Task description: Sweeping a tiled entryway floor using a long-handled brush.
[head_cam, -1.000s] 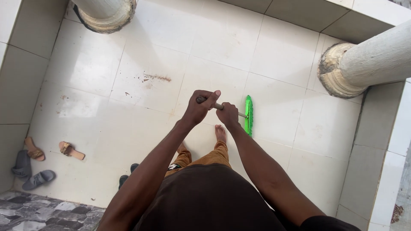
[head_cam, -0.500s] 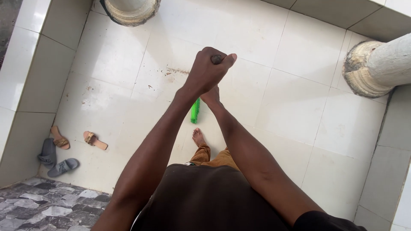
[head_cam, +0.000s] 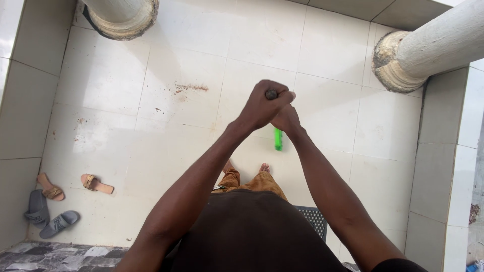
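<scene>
Seen from above, 2 bare hands grip the top of a broom handle (head_cam: 271, 93): the left hand (head_cam: 263, 107) is fisted around its end, and the right hand (head_cam: 287, 120) is closed on it just below. The handle points almost straight at the camera, running steeply down to the green broom head (head_cam: 278, 139) on the white tiled floor (head_cam: 322, 116), just ahead of a bare foot (head_cam: 263, 167). The head's long axis runs away from the person, and 2 pairs of sandals (head_cam: 55, 196) lie far left.
</scene>
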